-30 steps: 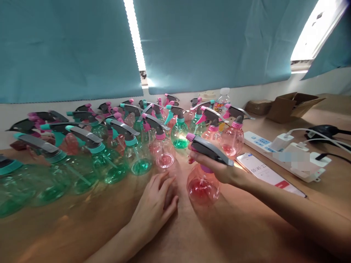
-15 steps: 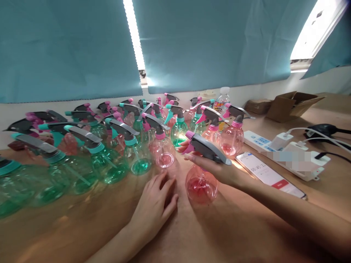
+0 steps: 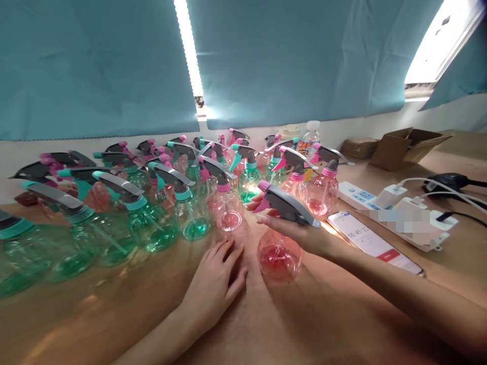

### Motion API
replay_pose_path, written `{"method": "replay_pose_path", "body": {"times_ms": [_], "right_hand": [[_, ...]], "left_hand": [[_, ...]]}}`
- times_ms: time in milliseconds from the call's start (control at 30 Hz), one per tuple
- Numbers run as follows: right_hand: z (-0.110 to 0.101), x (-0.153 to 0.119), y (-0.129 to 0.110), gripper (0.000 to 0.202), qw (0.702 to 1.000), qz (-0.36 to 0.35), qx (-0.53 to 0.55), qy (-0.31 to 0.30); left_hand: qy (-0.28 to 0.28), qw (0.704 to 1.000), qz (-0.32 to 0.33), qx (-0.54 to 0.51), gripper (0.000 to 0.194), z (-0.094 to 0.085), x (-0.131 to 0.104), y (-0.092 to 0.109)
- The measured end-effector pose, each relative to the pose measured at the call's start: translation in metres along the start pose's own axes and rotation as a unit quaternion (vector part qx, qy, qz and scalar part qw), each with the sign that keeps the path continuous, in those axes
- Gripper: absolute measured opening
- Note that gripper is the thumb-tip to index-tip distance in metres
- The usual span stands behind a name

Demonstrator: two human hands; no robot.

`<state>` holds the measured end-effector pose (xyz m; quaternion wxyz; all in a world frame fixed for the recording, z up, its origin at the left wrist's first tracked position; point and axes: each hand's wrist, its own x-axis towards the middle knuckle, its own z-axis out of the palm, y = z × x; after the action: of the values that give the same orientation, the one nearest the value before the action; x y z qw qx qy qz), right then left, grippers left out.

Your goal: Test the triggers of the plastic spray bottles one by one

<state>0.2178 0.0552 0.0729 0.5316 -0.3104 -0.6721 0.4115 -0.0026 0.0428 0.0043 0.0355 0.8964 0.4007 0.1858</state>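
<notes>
My right hand (image 3: 292, 230) is wrapped round the neck of a pink spray bottle (image 3: 279, 257), under its grey head, with fingers by the pink trigger. The bottle is upright on the table, and its neck is hidden behind the hand. My left hand (image 3: 215, 274) lies on the tabletop to the left of it, fingers loosely apart and holding nothing. Just beyond the left fingertips stand another pink spray bottle (image 3: 227, 210) and a green spray bottle (image 3: 194, 220).
Several more green and pink spray bottles (image 3: 150, 223) crowd the table's left and back. To the right are a phone (image 3: 373, 241) showing a timer, a power strip (image 3: 355, 195) with plugs and cables, and an open cardboard box (image 3: 399, 147). A clear bottle (image 3: 312, 134) stands behind.
Both hands and the held spray bottle keep nearly the same place. The view has shifted very slightly, and the phone's timer has advanced.
</notes>
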Motion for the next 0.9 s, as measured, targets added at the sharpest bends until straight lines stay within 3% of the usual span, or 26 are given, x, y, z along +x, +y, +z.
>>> {"method": "replay_pose_path", "body": {"times_ms": [300,567,900], "right_hand": [[-0.0016,0.0005,0.0049,0.043,1.0,-0.02,-0.021,-0.01],[-0.002,0.0005,-0.0028,0.044,0.999,0.02,-0.044,0.0],[-0.003,-0.0001,-0.0003,0.041,0.999,0.014,-0.04,-0.005]], "left_hand": [[0.004,1.0,0.001,-0.004,0.039,0.0024,-0.0001,-0.0009],[-0.013,1.0,-0.002,0.008,0.04,0.0003,-0.0001,0.0002],[-0.033,0.999,-0.002,0.028,0.04,0.0004,0.0007,0.0002]]}}
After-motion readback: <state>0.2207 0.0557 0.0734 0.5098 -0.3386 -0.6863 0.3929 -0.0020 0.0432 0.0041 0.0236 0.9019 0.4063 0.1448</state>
